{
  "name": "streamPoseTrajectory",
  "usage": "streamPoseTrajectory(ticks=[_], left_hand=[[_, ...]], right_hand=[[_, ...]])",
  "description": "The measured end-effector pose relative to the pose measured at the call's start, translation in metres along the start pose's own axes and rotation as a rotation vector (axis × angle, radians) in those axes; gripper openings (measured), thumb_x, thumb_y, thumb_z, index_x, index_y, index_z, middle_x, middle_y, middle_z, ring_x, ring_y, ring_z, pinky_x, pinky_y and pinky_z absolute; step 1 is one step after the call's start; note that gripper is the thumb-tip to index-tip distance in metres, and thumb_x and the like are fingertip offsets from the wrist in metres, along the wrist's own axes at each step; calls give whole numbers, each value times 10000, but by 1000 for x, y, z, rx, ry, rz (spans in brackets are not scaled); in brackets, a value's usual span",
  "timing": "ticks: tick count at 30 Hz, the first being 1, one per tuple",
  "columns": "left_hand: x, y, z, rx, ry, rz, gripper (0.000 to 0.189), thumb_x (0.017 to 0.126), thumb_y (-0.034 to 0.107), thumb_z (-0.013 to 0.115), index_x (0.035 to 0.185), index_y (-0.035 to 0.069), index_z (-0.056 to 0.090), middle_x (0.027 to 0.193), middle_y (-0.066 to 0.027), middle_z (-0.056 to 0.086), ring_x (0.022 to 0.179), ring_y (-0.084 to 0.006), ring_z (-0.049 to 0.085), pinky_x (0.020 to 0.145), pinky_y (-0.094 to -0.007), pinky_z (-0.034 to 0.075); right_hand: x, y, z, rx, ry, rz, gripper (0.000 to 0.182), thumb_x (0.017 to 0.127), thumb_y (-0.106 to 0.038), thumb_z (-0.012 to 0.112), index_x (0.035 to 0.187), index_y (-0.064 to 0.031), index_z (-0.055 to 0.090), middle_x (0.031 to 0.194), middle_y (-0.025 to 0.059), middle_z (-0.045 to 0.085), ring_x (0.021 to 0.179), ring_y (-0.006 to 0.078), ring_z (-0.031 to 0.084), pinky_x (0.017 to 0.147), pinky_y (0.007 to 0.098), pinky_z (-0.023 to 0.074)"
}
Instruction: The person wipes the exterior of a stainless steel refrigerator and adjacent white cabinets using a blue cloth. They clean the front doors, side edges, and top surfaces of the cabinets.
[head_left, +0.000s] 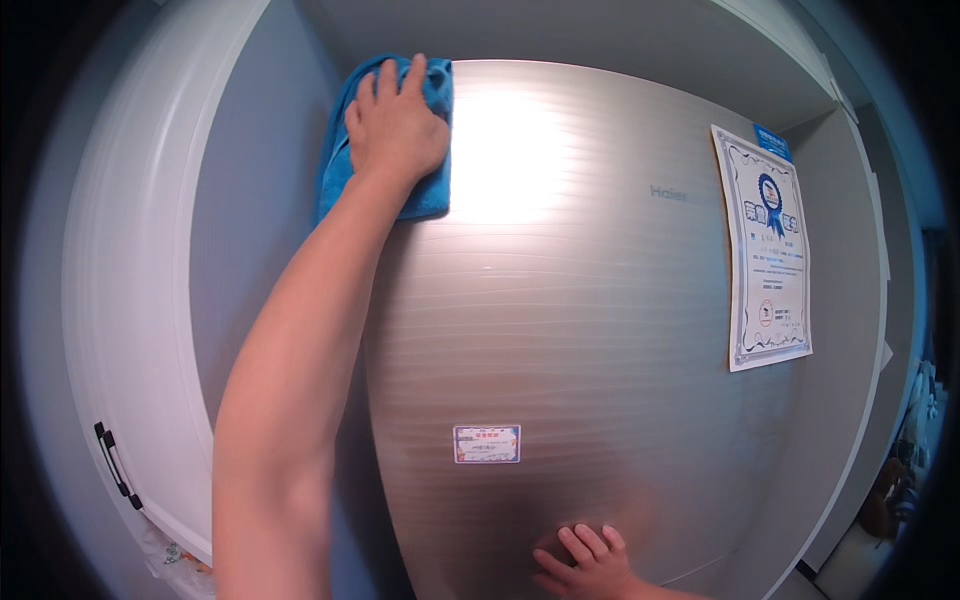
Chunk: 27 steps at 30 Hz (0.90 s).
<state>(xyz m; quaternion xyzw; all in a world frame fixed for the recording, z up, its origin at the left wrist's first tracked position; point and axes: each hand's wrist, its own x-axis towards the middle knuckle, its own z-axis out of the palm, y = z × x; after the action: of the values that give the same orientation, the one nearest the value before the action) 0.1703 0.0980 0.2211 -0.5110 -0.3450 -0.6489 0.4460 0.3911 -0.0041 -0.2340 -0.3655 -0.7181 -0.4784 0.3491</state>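
Observation:
A blue cloth (427, 196) lies against the upper left corner of a Haier refrigerator door (540, 315) with a silvery, rippled finish. My left hand (397, 127) presses flat on this cloth, fingers spread and pointing up, the arm stretched up from the bottom of the view. Low on the same door, my right hand (592, 562) rests its fingertips on the surface, fingers apart, holding nothing. A small printed card (487, 445) is stuck on the door between the two hands, lower down. A bright glare covers the door right of the cloth.
A paper certificate (766, 255) hangs on the door's right side, a blue card (772, 142) behind its top. Cabinet panels surround the refrigerator. At left stands a white cabinet door (142, 247) with black handles (116, 465); a plastic bag (169, 555) is below. Blurred items show at far right.

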Motion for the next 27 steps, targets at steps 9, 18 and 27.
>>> streamPoseTrajectory(ticks=[9,18,27], left_hand=[[-4,123,19,-130,-51,231,700,773,111,523,1432,246,329,1504,-112,253,1376,-340,237,1119,-507,186],[-19,178,74,-345,155,406,555,865,302,614,1380,300,406,1511,-44,238,1390,-297,212,1145,-463,186],[-105,202,20,-423,-10,309,591,838,90,608,1367,284,426,1489,-65,290,1362,-312,282,1131,-461,224]], right_hand=[[-1,5,4,30,41,-32,482,821,-436,598,1257,-240,530,1370,76,446,1298,235,366,1071,457,231],[11,11,-14,133,84,-67,362,815,-361,611,1119,-164,621,1301,91,512,1243,226,419,1068,422,231],[16,12,-15,105,86,-73,337,764,-398,626,1062,-242,640,1182,22,576,1121,166,495,952,360,322]])
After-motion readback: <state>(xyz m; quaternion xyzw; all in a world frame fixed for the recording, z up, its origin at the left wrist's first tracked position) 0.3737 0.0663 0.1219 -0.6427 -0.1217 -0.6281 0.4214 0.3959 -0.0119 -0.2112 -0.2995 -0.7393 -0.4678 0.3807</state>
